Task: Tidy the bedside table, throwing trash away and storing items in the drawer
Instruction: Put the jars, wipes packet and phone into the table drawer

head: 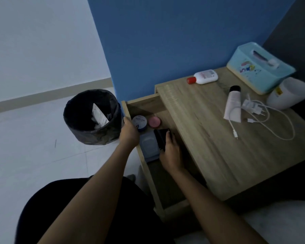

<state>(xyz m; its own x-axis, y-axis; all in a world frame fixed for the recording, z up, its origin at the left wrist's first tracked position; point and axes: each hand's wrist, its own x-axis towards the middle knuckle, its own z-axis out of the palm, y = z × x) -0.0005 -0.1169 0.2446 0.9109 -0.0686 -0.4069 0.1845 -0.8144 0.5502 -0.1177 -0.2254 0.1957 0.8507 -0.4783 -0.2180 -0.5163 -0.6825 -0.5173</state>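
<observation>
Drawer (143,103) pulled open, pale wood, blue tin (139,121), pink tin (154,122), grey pack (149,145) inside | I read left grip (129,132) clasping front rim | right grip (170,154) holding black phone (160,138)

1 bedside table (209,138) w/ 1 drawer (142,102).

On top, 5 items:
- 1 white bottle w/ red cap (204,76)
- 1 white tube w/ black cap (233,105)
- 1 white charger w/ cable (253,108)
- 1 teal tissue box (259,69)
- 1 white rounded container (290,94) (can't tell what it is)

In drawer, 4 items:
- 2 round tins: 1 blue-lidded tin (139,121) & 1 pink-lidded tin (154,122)
- 1 grey-blue flat pack (149,145)
- 1 black phone (159,136)

On floor: 1 bin w/ black liner (95,136). White scraps inside, no. unclear.

2 hands in view: left hand (129,132), right hand (169,153).
</observation>
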